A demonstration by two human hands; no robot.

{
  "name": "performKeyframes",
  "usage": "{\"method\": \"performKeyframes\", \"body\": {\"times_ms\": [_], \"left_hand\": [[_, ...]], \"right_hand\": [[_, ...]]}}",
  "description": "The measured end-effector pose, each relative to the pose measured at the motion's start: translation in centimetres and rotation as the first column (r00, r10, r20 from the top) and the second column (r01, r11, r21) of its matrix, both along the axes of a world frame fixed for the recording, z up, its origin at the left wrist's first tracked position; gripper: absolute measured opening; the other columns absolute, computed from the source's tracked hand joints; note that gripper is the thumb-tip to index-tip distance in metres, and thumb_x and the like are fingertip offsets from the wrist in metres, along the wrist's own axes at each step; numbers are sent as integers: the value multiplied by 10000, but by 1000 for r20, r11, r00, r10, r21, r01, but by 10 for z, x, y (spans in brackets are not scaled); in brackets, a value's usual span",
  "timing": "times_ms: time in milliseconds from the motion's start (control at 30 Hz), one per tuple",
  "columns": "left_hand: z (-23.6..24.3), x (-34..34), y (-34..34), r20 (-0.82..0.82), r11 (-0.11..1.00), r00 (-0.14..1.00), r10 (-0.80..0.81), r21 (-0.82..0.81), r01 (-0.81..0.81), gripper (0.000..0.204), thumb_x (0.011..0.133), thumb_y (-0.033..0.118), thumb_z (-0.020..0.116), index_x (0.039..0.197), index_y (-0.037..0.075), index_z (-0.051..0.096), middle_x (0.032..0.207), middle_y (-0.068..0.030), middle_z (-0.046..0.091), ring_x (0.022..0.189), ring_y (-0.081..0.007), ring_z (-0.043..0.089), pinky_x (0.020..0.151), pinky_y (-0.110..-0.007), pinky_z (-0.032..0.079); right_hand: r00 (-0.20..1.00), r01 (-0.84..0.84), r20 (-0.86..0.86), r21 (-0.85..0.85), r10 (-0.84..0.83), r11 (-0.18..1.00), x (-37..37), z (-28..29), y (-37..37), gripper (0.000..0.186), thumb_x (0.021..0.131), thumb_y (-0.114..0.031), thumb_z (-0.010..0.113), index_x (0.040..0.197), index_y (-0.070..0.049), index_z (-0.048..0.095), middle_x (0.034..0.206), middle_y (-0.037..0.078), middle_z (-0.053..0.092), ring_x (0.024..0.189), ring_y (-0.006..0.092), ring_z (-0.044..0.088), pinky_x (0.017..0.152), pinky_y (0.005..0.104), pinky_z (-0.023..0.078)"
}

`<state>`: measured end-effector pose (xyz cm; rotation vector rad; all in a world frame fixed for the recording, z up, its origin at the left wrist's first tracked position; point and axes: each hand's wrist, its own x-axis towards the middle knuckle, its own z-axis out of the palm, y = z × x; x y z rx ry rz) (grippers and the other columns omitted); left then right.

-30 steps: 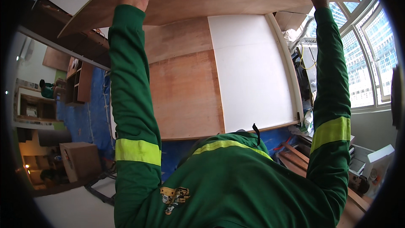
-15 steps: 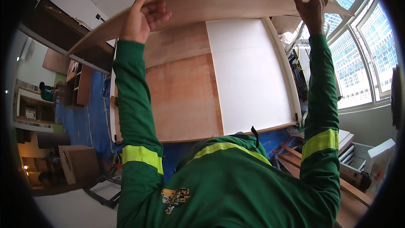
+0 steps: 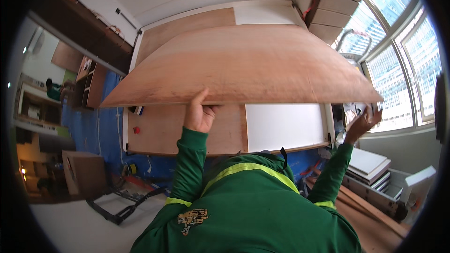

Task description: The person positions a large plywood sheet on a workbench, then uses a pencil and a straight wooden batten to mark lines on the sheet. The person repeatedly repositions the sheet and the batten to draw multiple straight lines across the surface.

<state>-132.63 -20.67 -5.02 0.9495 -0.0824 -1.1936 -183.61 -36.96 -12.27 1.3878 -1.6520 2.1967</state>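
A wide reddish-brown plywood sheet (image 3: 234,65) is tilted above the worktable, its near edge raised off the surface. My left hand (image 3: 200,116) grips that near edge left of its middle, thumb on top and fingers underneath. My right hand (image 3: 363,124) is just below the sheet's right corner, with its fingers apart and nothing seen in them. Whether its fingertips touch the corner I cannot tell. Under the sheet is a framed panel (image 3: 286,124), part brown board and part white. A small red object (image 3: 136,130) lies on its left side, near a partly hidden dark item.
Blue sheeting (image 3: 110,133) covers the floor at left, with a cardboard box (image 3: 86,173) and a black metal frame (image 3: 115,215) nearer me. White boards (image 3: 368,164) and wooden strips (image 3: 375,215) lie at right. Windows (image 3: 398,61) line the right; a person (image 3: 53,89) is far left.
The plywood sheet's near edge has come down toward me, showing its broad face. Both hands have lowered; the left now grips the edge, where before its fingers were spread.
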Motion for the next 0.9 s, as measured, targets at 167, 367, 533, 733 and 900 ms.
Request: {"method": "performKeyframes", "body": {"times_ms": [167,367,533,733,900], "left_hand": [[-85,9,58,-64,995,997,51,88,-45,197,987,114,702,1183,99,676,1099,-56,733,916,-224,733,641,-338,581],[-167,29,123,-1,990,997,75,119,-75,150,965,77,722,1113,96,709,1037,-60,743,872,-215,735,625,-341,578],[-207,58,167,-51,967,988,143,218,-129,126,963,68,739,1087,55,723,1018,-67,754,830,-203,745,620,-332,595],[-209,80,180,-13,989,997,77,131,-75,236,976,79,714,1203,26,676,1108,-98,750,991,-243,763,785,-398,681],[-185,139,197,-149,918,907,394,30,-395,410,1114,325,555,1413,45,568,1301,-167,708,1146,-310,732,814,-459,685]], "right_hand": [[551,-398,832,337,-72,853,-25,-50,31,640,1059,-538,656,1494,-80,553,1243,58,590,1101,195,620,1007,471,547],[143,-522,949,-170,282,836,-113,-206,41,400,1060,-374,629,1303,-56,632,1135,84,674,913,262,638,803,452,543],[91,-424,995,1,41,906,-4,-153,100,577,1083,-399,535,1501,-2,546,1510,172,600,1354,341,596,1148,471,503],[206,-614,979,136,-8,777,-11,-154,101,554,1118,-412,524,1504,-16,537,1548,149,574,1397,309,568,1210,492,442],[225,-645,974,153,-5,749,-2,-123,121,568,1114,-410,560,1511,-6,524,1565,147,559,1413,318,555,1211,502,440]]}}
